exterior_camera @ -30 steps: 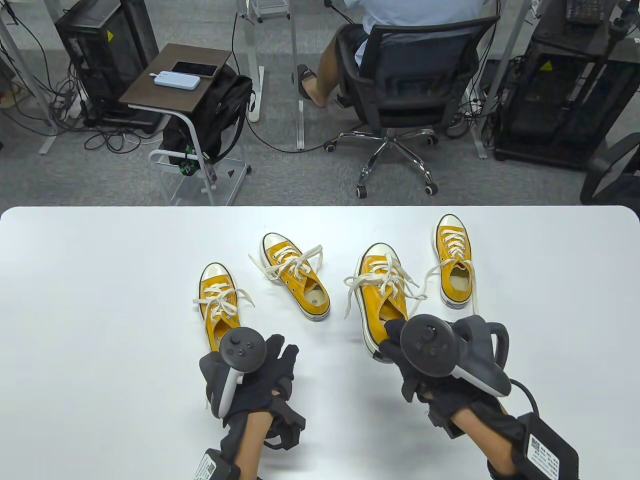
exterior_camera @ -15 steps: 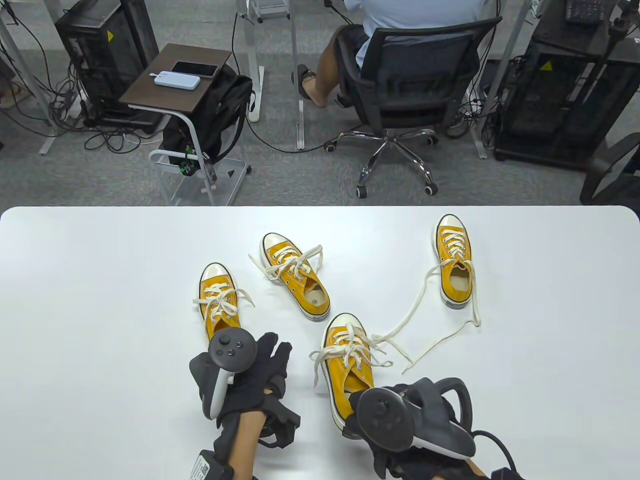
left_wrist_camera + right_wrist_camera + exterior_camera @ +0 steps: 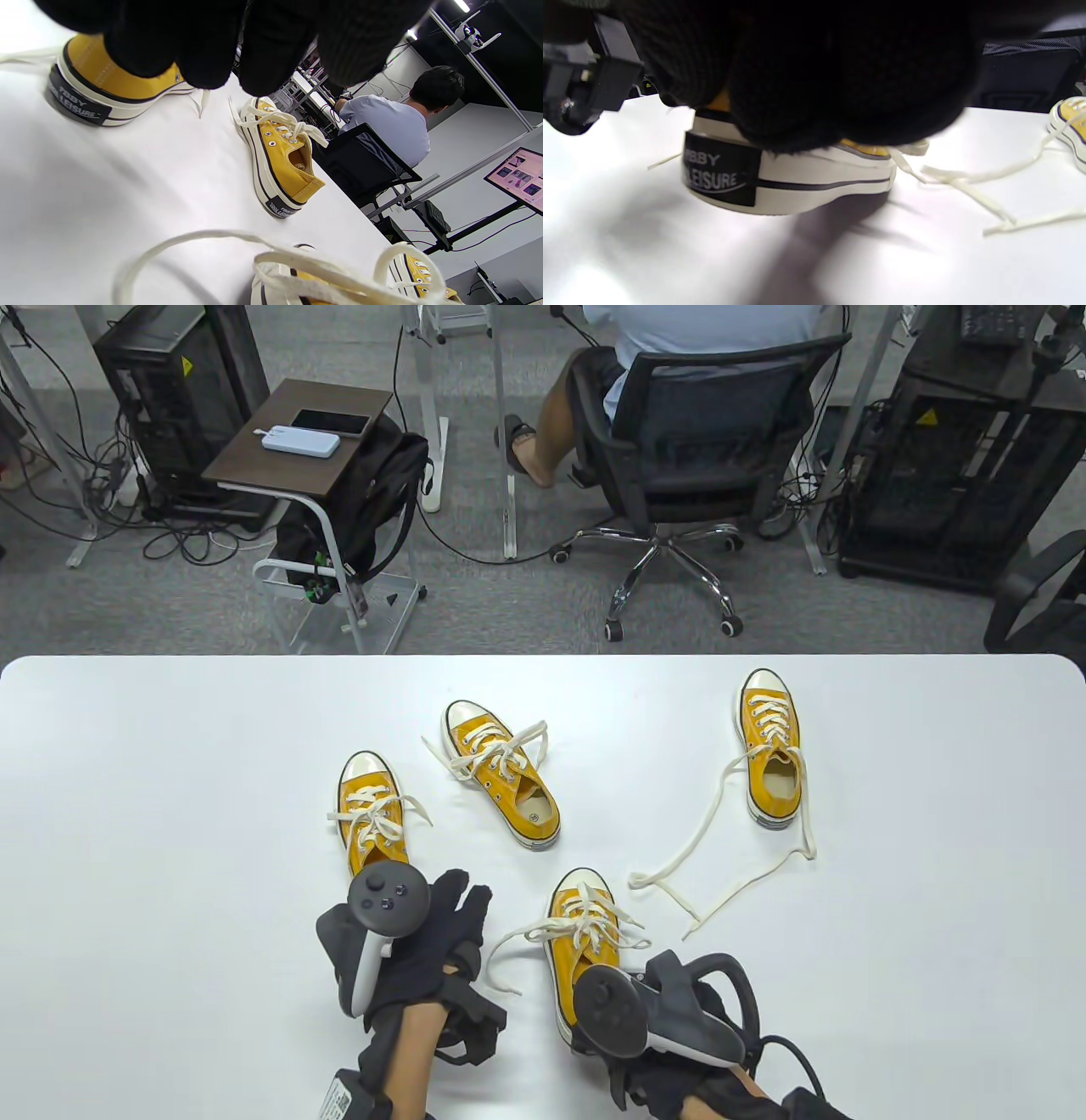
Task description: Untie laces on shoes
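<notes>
Four yellow sneakers with cream laces lie on the white table [image 3: 170, 814]. My right hand [image 3: 612, 989] grips the heel of the nearest shoe [image 3: 585, 929], whose bow is tied; in the right wrist view my fingers [image 3: 797, 106] wrap over its labelled heel [image 3: 780, 178]. My left hand [image 3: 454, 912] is open, fingers stretched, beside the heel of the left shoe [image 3: 369, 814], which has a tied bow. The middle shoe [image 3: 501, 772] is tied. The far right shoe [image 3: 768, 746] has loose laces [image 3: 721, 857] trailing over the table.
In the left wrist view the left shoe's heel [image 3: 93, 84] is just behind my fingers [image 3: 203, 51], and the middle shoe [image 3: 284, 165] lies further off. A person in an office chair [image 3: 687, 449] sits beyond the table's far edge.
My right hand has dragged the nearest shoe back toward me and to the left, away from the far right shoe's loose laces. My left hand has drifted slightly back.
</notes>
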Tool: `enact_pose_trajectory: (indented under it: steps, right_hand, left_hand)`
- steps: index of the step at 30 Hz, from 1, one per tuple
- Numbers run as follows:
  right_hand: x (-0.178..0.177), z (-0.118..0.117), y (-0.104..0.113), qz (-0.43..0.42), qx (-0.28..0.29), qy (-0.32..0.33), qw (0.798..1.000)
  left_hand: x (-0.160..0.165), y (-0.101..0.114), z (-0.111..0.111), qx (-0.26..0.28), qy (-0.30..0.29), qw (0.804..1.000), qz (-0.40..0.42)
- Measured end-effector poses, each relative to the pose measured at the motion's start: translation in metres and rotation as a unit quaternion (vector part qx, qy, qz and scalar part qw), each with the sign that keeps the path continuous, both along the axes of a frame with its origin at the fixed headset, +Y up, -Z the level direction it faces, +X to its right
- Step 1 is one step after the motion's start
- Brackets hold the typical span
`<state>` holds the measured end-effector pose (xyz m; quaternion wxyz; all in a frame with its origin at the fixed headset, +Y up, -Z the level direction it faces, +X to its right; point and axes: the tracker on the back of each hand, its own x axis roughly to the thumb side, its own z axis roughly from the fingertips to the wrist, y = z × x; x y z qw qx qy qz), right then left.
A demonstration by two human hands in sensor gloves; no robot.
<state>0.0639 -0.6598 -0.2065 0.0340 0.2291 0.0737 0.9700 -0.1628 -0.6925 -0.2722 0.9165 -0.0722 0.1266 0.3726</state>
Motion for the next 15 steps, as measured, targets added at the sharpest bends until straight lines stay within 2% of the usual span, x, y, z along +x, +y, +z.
enact_pose_trajectory:
  steps: [4, 15]
  right_hand:
    - [-0.005, 0.006, -0.015, 0.018, -0.011, 0.017, 1.0]
    - [-0.016, 0.014, -0.066, 0.095, -0.116, 0.055, 0.987]
  left_hand:
    - [0.003, -0.001, 0.0, -0.007, -0.007, 1.0, -0.004]
    - [0.013, -0.006, -0.002, -0.024, -0.029, 0.999, -0.017]
